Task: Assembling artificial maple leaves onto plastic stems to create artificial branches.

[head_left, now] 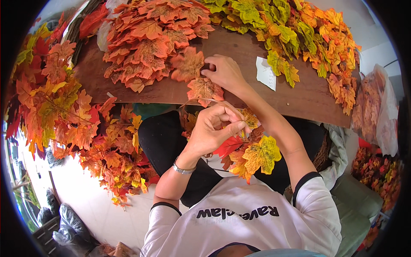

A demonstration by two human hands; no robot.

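My left hand (218, 126) is closed above my lap, thumb and fingers pinched on the thin stem of an artificial maple leaf garland. Hanging beside that hand are the garland's yellow leaf (262, 154), a red leaf (227, 146) and smaller orange ones. An orange leaf (205, 89) lies at the table edge just beyond it; whether it joins the garland I cannot tell. Over the table, my right hand (226, 73) is closed with its fingertips at the edge of a motion-blurred orange maple leaf (188, 64), which it appears to pinch.
On the brown table (295, 100) lie a large pile of orange leaves (150, 47), green-yellow leaves (282, 32), more orange leaves (338, 38) and a torn white paper (266, 73). Finished-looking garlands (64, 103) hang at left. A clear plastic bag (376, 111) holds leaves at right.
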